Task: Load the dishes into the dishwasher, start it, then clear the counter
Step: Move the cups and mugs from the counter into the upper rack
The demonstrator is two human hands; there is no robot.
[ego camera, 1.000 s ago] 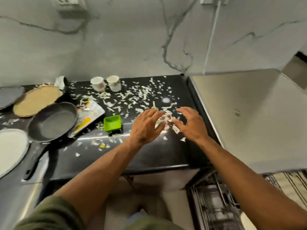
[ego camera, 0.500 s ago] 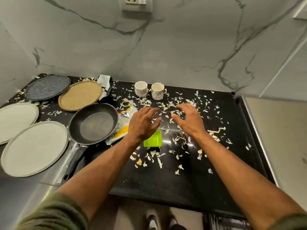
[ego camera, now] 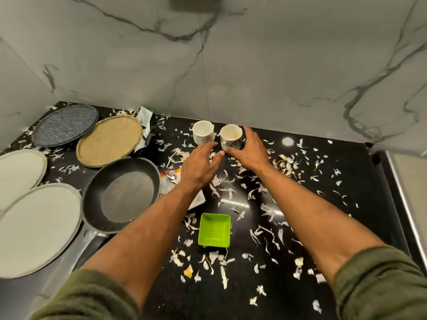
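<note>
Pale scraps (ego camera: 272,229) are littering the black counter (ego camera: 360,181) everywhere. The frying pan (ego camera: 122,192) and four plates are crowding the left side, a green dish (ego camera: 214,229) is sitting between the forearms, and two cups (ego camera: 203,132) are standing close to the wall; the right side is lying open of dishes.

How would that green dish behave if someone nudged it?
The green dish looks like thin plastic, so probably light and easy to slide on the glossy black counter. Its flat square base suggests it won't roll, and it seems unlikely to break.
</note>
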